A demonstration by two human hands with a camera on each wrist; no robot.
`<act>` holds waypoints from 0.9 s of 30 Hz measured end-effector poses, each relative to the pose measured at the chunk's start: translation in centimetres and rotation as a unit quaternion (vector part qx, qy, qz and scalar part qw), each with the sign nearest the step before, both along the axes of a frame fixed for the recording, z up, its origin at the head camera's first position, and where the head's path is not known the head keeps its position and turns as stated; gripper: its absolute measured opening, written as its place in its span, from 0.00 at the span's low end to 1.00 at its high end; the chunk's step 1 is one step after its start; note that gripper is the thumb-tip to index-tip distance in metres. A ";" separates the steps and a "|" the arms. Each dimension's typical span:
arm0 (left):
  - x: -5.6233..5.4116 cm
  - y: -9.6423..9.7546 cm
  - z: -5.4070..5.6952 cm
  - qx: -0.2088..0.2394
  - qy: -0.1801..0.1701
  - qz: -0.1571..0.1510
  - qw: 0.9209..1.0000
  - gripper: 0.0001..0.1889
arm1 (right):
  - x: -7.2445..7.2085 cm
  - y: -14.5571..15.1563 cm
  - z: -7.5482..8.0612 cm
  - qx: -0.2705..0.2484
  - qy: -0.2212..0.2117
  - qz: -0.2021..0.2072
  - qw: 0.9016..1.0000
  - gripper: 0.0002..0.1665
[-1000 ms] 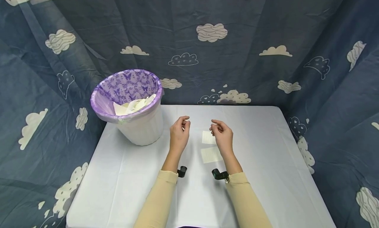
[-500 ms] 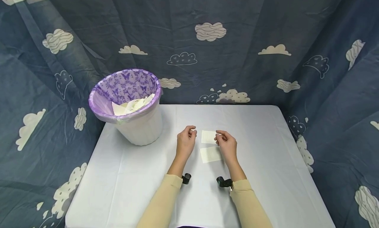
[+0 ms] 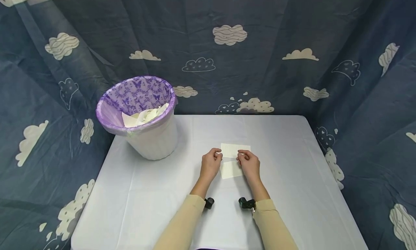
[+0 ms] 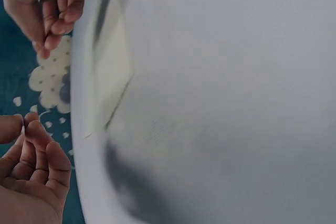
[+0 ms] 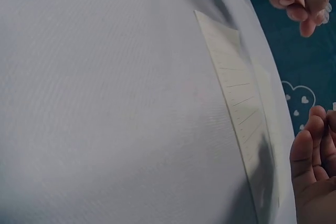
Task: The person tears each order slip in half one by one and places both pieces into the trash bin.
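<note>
Two pale yellow slips of paper lie one behind the other on the white table. My left hand (image 3: 210, 165) hovers at the left edge of the near slip (image 3: 231, 171), thumb and fingertips close together with nothing visible between them. On the other side, my right hand (image 3: 249, 167) overlaps that slip's right edge, its fingers loosely bent. The far slip (image 3: 231, 148) shows between and beyond the fingertips. Fine printed lines run across the near paper slip (image 5: 236, 93) in the right wrist view. Both hands appear raised above the tabletop in the wrist views.
A white bin (image 3: 157, 143) lined with a purple butterfly-patterned bag (image 3: 139, 89) stands at the back left, with paper scraps (image 3: 146, 115) inside. Dark blue cloud-print curtains (image 3: 199, 87) enclose the white table (image 3: 286, 192) at the back and sides.
My left hand has moved right and nearer to me, to the slips' left edge. My right hand has shifted slightly right and back toward me, uncovering more of the far slip.
</note>
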State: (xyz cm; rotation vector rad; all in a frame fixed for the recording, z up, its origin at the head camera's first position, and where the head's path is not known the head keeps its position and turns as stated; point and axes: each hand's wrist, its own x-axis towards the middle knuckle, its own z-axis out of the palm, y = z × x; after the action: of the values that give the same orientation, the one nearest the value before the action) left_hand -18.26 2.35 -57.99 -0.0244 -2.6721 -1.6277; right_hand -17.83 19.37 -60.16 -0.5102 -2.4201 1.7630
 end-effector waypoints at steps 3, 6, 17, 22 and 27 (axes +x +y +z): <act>0.2 0.5 -0.8 0.008 -0.028 -0.001 1.000 0.13 | 0.0 0.0 -0.4 -0.001 -0.005 0.001 1.000 0.14; 0.5 1.0 -1.4 0.010 -0.048 -0.003 0.999 0.13 | 0.1 0.0 -0.9 -0.007 -0.009 0.000 1.000 0.14; 0.5 1.8 -2.2 -0.007 -0.072 -0.012 0.997 0.18 | 0.3 -0.4 -2.0 -0.097 -0.032 -0.022 0.995 0.16; 0.4 2.0 -2.2 -0.026 -0.065 -0.016 0.997 0.18 | 0.5 -0.6 -2.0 -0.141 -0.039 -0.041 0.988 0.17; 0.4 2.2 -2.2 -0.056 -0.063 -0.028 0.996 0.17 | 0.9 -0.9 -1.8 -0.156 -0.045 -0.043 0.986 0.17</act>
State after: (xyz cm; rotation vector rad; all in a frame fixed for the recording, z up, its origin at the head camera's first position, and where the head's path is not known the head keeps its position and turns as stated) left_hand -17.87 4.57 -60.21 0.0014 -2.8792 -1.5415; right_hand -16.97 18.43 -61.99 -0.7277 -2.1447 2.1342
